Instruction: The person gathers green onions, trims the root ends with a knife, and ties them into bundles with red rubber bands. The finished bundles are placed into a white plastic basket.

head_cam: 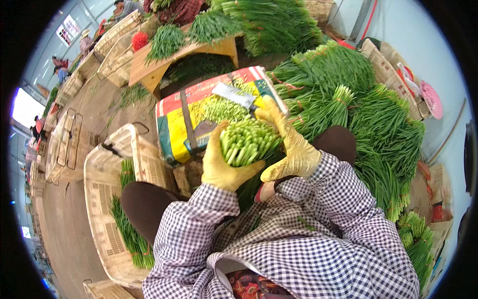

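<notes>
My left hand [224, 164], in a yellow glove, grips a bundle of garlic chives [246, 144] with the pale cut ends facing up. My right hand [291, 145], also gloved, is cupped at the bundle's right side, its thumb spread towards me. A broad-bladed knife [233, 95] extends from beneath its fingertips, with the dark handle partly hidden; whether the fingers grip it is unclear. Under the blade, chopped chive ends [227, 110] are heaped on a strapped red, yellow and green printed package [171, 130]. The leaves of the held bundle hang down, mostly hidden.
Tied chive bundles [328, 71] are piled to my right. A plastic crate [106, 239] holding bundles stands at my left knee. Ahead, a wooden bench [142, 69] carries more chives. Other crates [65, 145] and several people [87, 43] are farther left. A wall [429, 48] bounds the right.
</notes>
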A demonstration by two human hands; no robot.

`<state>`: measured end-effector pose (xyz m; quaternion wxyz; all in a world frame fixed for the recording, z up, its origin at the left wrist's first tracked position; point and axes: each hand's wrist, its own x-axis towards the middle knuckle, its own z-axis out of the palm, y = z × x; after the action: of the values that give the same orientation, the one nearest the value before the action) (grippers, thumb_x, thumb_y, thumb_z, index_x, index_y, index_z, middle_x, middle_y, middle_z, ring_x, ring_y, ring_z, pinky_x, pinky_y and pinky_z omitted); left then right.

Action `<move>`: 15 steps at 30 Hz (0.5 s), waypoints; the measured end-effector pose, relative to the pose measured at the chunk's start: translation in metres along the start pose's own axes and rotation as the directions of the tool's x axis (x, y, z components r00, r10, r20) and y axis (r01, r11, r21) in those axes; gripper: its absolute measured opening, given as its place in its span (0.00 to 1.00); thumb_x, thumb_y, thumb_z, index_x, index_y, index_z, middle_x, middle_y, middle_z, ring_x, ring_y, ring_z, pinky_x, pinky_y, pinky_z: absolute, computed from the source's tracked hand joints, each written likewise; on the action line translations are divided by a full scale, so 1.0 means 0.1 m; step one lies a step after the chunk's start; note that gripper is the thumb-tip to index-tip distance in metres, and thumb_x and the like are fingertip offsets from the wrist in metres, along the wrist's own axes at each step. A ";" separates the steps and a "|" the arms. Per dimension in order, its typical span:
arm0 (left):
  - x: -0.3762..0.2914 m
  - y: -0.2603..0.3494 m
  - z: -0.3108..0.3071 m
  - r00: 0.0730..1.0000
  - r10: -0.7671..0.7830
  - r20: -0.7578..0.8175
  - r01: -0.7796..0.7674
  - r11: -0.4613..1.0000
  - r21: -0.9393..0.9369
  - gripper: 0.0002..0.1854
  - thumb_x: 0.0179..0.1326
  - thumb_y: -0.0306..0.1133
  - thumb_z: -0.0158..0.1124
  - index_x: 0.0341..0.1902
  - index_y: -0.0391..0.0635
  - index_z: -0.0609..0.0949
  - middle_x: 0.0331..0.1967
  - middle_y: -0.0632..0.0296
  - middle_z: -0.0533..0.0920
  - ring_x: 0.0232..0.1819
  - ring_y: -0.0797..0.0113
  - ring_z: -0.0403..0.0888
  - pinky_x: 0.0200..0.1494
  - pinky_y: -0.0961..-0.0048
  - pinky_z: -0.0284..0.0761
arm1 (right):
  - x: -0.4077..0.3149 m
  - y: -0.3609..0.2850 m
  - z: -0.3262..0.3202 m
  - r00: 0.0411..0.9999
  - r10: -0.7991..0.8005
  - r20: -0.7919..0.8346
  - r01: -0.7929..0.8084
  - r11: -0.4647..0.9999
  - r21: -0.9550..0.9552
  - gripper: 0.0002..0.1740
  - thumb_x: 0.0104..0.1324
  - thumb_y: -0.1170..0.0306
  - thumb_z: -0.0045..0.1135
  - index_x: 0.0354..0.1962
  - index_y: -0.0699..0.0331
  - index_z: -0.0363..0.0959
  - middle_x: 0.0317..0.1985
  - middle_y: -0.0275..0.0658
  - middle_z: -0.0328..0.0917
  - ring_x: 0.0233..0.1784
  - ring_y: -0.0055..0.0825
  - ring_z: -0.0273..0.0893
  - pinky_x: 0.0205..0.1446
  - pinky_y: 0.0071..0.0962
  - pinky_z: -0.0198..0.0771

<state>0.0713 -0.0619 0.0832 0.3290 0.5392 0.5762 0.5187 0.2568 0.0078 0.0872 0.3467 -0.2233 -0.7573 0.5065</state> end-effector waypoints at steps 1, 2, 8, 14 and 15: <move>0.04 -0.06 0.06 0.992 -0.126 0.023 0.128 0.984 -0.126 0.57 0.35 0.31 0.88 0.70 0.35 0.63 0.59 0.48 0.78 0.61 0.59 0.78 0.63 0.64 0.77 | -0.02 0.05 -0.01 0.998 0.057 -0.011 -0.057 0.998 0.022 0.94 0.27 0.41 0.87 0.78 0.62 0.24 0.79 0.52 0.42 0.81 0.48 0.46 0.82 0.45 0.44; 0.03 -0.11 0.14 0.966 -0.238 0.100 0.250 0.771 -0.586 0.53 0.39 0.31 0.86 0.70 0.37 0.64 0.59 0.49 0.78 0.61 0.59 0.78 0.63 0.62 0.77 | 0.02 0.12 0.08 0.995 -0.083 -0.054 0.078 0.993 -0.083 0.96 0.24 0.42 0.88 0.79 0.60 0.24 0.79 0.54 0.41 0.81 0.48 0.47 0.80 0.46 0.48; 0.09 -0.39 0.19 0.878 -0.308 0.368 0.468 0.385 -0.795 0.56 0.42 0.47 0.86 0.71 0.38 0.63 0.62 0.48 0.74 0.63 0.53 0.75 0.67 0.54 0.72 | 0.22 0.20 0.35 0.966 0.163 -0.201 -0.108 0.960 0.257 0.72 0.42 0.62 0.87 0.77 0.62 0.45 0.60 0.42 0.72 0.61 0.27 0.72 0.67 0.31 0.70; 0.16 -0.49 -0.05 0.987 -0.091 0.131 0.079 0.992 0.095 0.65 0.32 0.43 0.91 0.73 0.36 0.59 0.65 0.49 0.72 0.64 0.54 0.74 0.68 0.58 0.72 | 0.41 0.12 0.20 0.974 0.147 -0.172 -0.083 0.940 0.330 0.60 0.50 0.70 0.81 0.75 0.64 0.51 0.54 0.38 0.76 0.56 0.24 0.76 0.61 0.27 0.77; 0.19 -0.50 -0.09 0.975 -0.121 0.188 0.129 0.991 -0.029 0.65 0.32 0.39 0.91 0.73 0.36 0.59 0.65 0.50 0.72 0.64 0.56 0.75 0.67 0.60 0.73 | 0.45 0.13 0.21 0.980 0.138 -0.144 -0.073 0.918 0.389 0.59 0.50 0.70 0.80 0.75 0.63 0.52 0.53 0.38 0.76 0.56 0.24 0.76 0.61 0.27 0.77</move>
<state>0.0455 -0.0399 0.0415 0.4242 0.5410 0.5649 0.4564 0.2109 0.0308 0.0838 0.4182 -0.2341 -0.5990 0.6415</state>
